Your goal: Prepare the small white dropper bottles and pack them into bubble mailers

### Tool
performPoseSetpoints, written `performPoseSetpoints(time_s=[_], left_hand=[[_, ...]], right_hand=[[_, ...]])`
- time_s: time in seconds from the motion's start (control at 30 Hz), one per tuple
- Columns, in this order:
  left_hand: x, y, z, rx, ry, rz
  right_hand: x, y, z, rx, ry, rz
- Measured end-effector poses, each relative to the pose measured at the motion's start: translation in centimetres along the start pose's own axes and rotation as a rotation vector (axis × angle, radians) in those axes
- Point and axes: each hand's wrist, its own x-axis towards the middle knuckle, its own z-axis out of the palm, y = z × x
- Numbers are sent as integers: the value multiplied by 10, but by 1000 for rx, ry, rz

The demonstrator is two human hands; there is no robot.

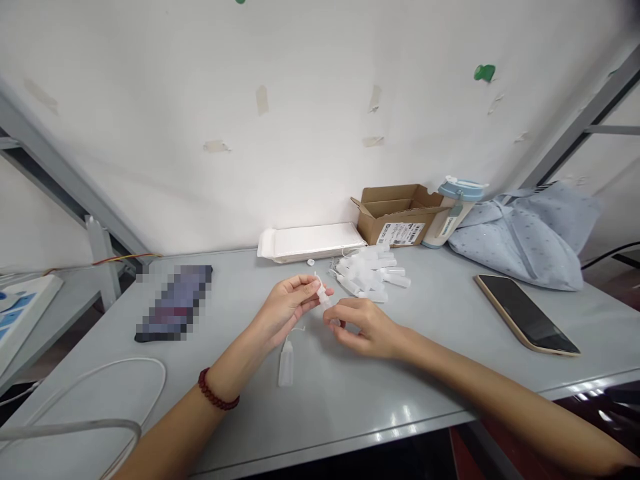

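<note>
Between my two hands is a small translucent plastic squeeze bottle (323, 295), tilted over the middle of the table. My left hand (295, 300) pinches its narrow nozzle end between thumb and fingers. Lower down, my right hand (363, 327) has its fingers closed around the bottle's body, most of which they hide. Another squeeze bottle (286, 365) with a thin strand at its top lies just below my left hand. Beyond my right hand is a pile of similar translucent bottles (367, 270). A small white round cap (311, 263) rests past my left fingertips.
Along the wall are a flat white package (313, 241), an open cardboard box (400, 223), a blue-lidded tumbler (450, 217) and a pale blue cloth bag (520, 240). A phone (527, 313) lies right, a pixelated dark item (175, 303) left. White cables (150, 363) loop at front left.
</note>
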Motion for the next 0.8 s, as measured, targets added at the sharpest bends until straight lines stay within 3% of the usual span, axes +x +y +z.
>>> performPoseSetpoints(time_s=[0.27, 0.5, 0.57, 0.67, 0.8], left_hand=[[2, -4, -1, 74, -62, 54], [4, -6, -3, 116, -8, 48], [4, -6, -3, 93, 4, 71], [4, -6, -2, 39, 11, 85], [5, -4, -1, -11, 26, 85]], right_hand=[[-1, 5, 0, 2, 36, 20], [1, 4, -2, 100, 90, 121], [3, 1, -3, 247, 81, 228], [6, -1, -5, 637, 28, 420], [8, 2, -6, 984, -29, 493]])
